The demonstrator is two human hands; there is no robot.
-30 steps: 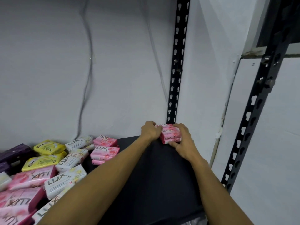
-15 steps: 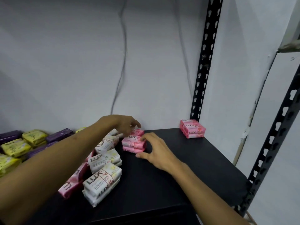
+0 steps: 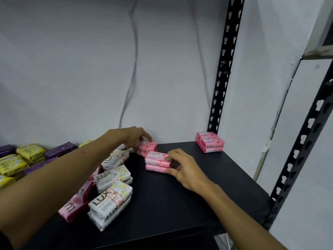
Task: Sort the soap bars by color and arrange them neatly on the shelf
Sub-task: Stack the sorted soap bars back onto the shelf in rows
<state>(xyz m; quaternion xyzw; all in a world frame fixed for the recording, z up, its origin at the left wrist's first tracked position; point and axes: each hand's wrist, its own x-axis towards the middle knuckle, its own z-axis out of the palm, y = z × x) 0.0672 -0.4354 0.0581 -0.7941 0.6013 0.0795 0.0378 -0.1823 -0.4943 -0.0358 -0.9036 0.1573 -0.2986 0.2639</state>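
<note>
Spanning a grey-walled corner (image 3: 162, 69), black shelf (image 3: 207, 186) with soap bars (image 3: 111, 201).

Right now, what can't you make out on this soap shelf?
- Head view: left hand covers most of the rear pink soap pack.
- The left forearm hides part of the white soap packs.
- The left edge cuts off the yellow soap bars.
- Small print on wrappers is unreadable.
</note>
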